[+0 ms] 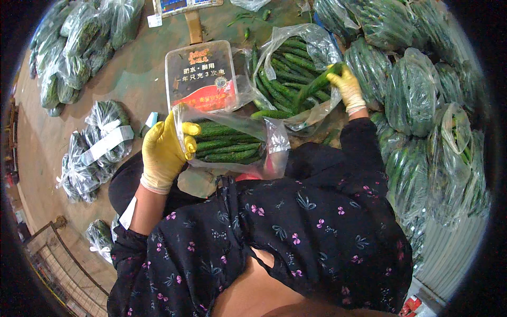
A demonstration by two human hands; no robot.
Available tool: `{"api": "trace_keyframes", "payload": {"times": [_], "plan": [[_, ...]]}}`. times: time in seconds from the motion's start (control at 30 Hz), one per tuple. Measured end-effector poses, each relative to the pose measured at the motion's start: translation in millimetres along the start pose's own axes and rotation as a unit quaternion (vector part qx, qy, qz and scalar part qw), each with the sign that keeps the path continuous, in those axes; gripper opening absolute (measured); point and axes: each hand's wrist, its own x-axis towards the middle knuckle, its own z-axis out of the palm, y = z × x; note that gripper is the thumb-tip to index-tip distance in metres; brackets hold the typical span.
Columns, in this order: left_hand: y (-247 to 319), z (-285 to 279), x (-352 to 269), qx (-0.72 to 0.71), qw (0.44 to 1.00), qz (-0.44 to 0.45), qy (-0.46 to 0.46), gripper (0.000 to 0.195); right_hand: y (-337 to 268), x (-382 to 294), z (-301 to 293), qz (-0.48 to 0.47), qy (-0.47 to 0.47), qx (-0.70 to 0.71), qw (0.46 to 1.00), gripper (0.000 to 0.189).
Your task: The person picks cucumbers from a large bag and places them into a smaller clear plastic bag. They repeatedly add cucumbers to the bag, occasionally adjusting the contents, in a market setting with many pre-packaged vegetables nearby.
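My left hand [164,148], in a yellow-coated glove, grips the rim of a clear plastic bag [277,136]. Dark green cucumbers [227,142] lie side by side inside that bag, in front of my lap. My right hand [345,85], gloved the same way, holds one cucumber [317,86] by its upper end, over a second, wide-open plastic bag [269,51]. That larger bag is full of loose cucumbers [283,79]. The lower end of the held cucumber rests among or just above them; I cannot tell which.
A weighing scale's platform [200,79], covered with printed film, stands ahead, its display [186,4] behind. Bagged cucumbers are heaped at the right [414,91] and far left [79,51]. Several tied bags [91,152] lie left on the floor [148,51]. A metal mesh rack [65,269] stands lower left.
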Motion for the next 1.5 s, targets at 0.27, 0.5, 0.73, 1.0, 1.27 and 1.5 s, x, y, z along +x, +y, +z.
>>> {"api": "trace_keyframes", "payload": {"times": [0.27, 0.5, 0.73, 1.0, 1.27, 1.5], "plan": [[0, -9, -1, -0.01, 1.0, -0.006, 0.0, 0.059, -63, 24, -54, -0.038, -0.005, 0.484, 0.874, 0.024], [0, -10, -3, -0.016, 1.0, 0.0, -0.025, 0.057, -46, 33, -16, 0.095, -0.013, 0.664, 0.742, 0.015], [1, -16, -3, -0.005, 0.999, -0.002, -0.044, 0.056, -84, 18, 36, 0.169, -0.046, 0.629, 0.757, 0.012], [2, -22, -2, 0.016, 0.999, 0.011, -0.037, 0.053, -112, 14, 59, 0.178, -0.092, 0.592, 0.78, 0.013], [-14, -20, 3, 0.109, 0.992, 0.06, 0.015, 0.063, -141, 5, 65, 0.116, -0.158, 0.599, 0.777, 0.018], [-7, -29, 3, 0.096, 0.994, 0.055, 0.02, 0.069, -150, 40, 19, 0.17, -0.095, 0.55, 0.812, 0.023]]}}
